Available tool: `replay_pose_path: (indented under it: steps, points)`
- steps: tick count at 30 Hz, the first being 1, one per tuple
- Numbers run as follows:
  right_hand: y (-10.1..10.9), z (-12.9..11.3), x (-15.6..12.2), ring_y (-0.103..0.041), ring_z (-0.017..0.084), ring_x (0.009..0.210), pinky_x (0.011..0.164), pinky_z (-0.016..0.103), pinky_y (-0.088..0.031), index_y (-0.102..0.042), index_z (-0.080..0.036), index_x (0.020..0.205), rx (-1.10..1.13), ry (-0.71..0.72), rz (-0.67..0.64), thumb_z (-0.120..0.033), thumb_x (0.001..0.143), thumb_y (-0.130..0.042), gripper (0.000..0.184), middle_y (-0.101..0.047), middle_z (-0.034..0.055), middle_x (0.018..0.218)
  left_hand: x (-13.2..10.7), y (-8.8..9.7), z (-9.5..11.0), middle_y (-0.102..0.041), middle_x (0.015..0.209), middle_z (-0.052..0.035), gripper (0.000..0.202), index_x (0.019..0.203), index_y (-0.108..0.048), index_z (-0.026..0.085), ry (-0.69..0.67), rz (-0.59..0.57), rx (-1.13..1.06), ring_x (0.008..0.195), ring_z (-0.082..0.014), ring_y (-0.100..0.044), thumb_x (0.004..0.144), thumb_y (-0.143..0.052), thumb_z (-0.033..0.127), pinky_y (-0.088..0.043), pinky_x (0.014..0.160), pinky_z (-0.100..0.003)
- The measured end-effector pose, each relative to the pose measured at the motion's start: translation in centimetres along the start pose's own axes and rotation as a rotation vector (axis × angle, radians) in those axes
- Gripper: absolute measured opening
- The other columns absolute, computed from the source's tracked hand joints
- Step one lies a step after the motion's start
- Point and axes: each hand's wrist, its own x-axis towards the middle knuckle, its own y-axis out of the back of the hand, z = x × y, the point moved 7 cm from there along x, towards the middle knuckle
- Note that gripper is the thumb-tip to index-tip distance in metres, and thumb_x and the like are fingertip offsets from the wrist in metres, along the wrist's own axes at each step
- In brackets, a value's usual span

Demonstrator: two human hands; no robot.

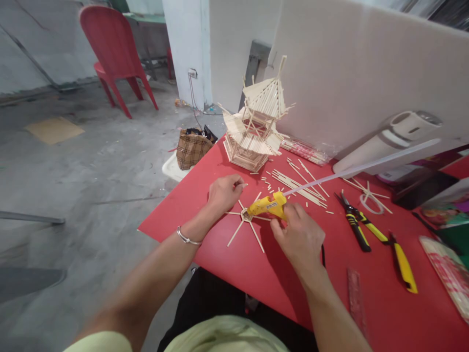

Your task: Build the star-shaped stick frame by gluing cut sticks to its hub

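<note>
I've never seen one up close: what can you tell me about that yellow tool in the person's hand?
It is a yellow glue gun, plastic by its look, with a small label on its side. The right hand grips its handle. Its nozzle tilts down and left at the hub of a star of thin sticks on the red table. A long, pale translucent glue stick juts from its back, up to the right. The left hand pinches a short stick nearby.

Our right hand (298,239) grips the yellow glue gun (266,206), its nozzle on the hub of a star of sticks (245,222) lying on the red tabletop (234,264). Our left hand (224,192) pinches a short stick (243,185) just beside it. Behind stands a stick pagoda (254,124).
</note>
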Motion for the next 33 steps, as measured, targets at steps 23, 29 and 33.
replay_pose_path:
  steps: [23,29,33]
  points:
    - [0.5,0.3,-1.2,-0.051,0.015,0.067,0.058,0.028,-0.026,-0.063,-0.017,0.1,0.007,0.022,-0.005,-0.032,0.086,-0.053,0.022,-0.064,0.0031,0.087,0.0,0.0,0.1,-0.072,0.076,0.0027,0.012,0.08,-0.069,0.026,-0.013,0.014,-0.019,0.068,-0.0137,-0.061,0.083,-0.061,0.034,-0.036,0.059,-0.025]
    - [0.5,0.3,-1.1,-0.052,0.015,0.067,0.059,0.028,-0.026,-0.064,-0.016,0.1,0.012,0.026,-0.009,-0.031,0.087,-0.053,0.023,-0.064,0.0032,0.087,0.0,-0.1,0.1,-0.072,0.076,0.0033,0.012,0.08,-0.069,0.026,-0.014,0.012,-0.02,0.069,-0.0135,-0.061,0.084,-0.061,0.033,-0.036,0.059,-0.025]
    - [0.6,0.2,-1.1,-0.052,0.015,0.068,0.059,0.028,-0.026,-0.064,-0.016,0.1,0.009,0.026,-0.005,-0.031,0.086,-0.054,0.022,-0.065,0.003,0.089,0.0,-0.1,0.1,-0.073,0.077,0.0035,0.012,0.08,-0.069,0.026,-0.019,0.009,-0.021,0.069,-0.0136,-0.062,0.084,-0.061,0.033,-0.036,0.059,-0.025]
